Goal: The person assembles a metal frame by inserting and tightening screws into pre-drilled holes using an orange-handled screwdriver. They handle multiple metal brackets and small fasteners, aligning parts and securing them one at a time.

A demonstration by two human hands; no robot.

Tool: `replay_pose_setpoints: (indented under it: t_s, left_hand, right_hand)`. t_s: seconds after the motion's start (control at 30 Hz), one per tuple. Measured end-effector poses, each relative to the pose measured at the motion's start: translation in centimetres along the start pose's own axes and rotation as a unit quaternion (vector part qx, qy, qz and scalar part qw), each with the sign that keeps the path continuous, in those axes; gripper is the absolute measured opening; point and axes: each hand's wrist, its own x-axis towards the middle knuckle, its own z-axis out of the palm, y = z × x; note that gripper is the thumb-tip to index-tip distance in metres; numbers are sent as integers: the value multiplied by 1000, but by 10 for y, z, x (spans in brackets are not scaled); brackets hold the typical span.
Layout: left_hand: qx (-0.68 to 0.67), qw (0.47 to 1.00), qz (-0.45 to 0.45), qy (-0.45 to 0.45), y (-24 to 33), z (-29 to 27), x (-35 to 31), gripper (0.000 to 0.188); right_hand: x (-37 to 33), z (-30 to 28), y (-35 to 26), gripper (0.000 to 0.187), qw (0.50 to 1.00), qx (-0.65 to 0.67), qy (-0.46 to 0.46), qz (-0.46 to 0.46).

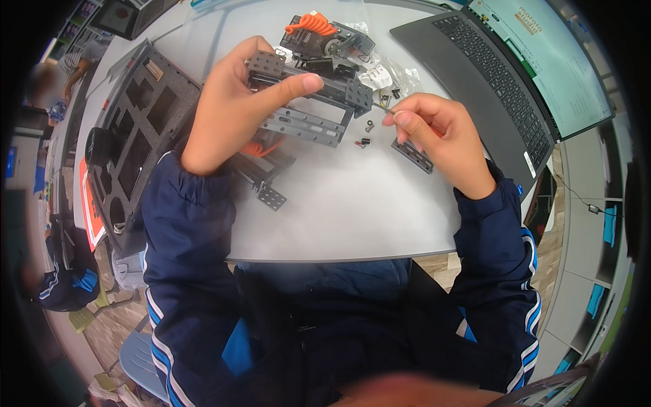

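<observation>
My left hand [234, 102] grips a dark grey metal frame [305, 125] built from perforated beams and plates, its thumb lying along the top beam. The frame is held above the white table. At the frame's right end, my right hand [434, 132] pinches a thin dark rod [385, 108], shaped like a hex key. The rod's tip points at the end plate; whether it sits in a screw is too small to tell. Below the right fingers lies a loose perforated beam [411, 156]. Several small screws and black spacers [366, 141] are scattered between the hands.
Behind the frame stands a metal assembly with an orange coiled cable [312, 26], beside clear plastic bags [400, 78]. An open laptop [495, 74] is at the right. A foam-lined case [139, 115] sits at the left. Another metal part [261, 176] rests under my left wrist. A person [71, 68] is farther left.
</observation>
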Motion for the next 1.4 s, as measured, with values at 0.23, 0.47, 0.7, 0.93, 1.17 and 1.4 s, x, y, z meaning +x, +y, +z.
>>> replay_pose_setpoints:
  t_s: [0.23, 0.47, 0.7, 0.93, 1.17, 1.4]
  left_hand:
    - [9, 999, -26, 24, 3, 0, -1, 33]
    - [12, 999, -28, 30, 3, 0, 0, 33]
    - [-1, 1000, -24, 15, 4, -1, -2, 32]
    - [-51, 999, 3, 7, 0, -2, -2, 31]
    - [-63, 997, 51, 4, 4, -1, -4, 31]
    - [-55, 997, 36, 31, 4, 0, -4, 32]
  right_hand:
    - [-5, 9, -8, 9, 928, -274, 141, -211]
    - [-6, 11, -13, 13, 901, -301, 168, -265]
    - [-4, 7, -14, 15, 866, -324, 183, -334]
    - [-5, 8, -14, 21, 858, -322, 200, -346]
    - [0, 7, -4, 25, 835, -347, 200, -377]
    - [0, 8, -2, 14, 858, -368, 196, -299]
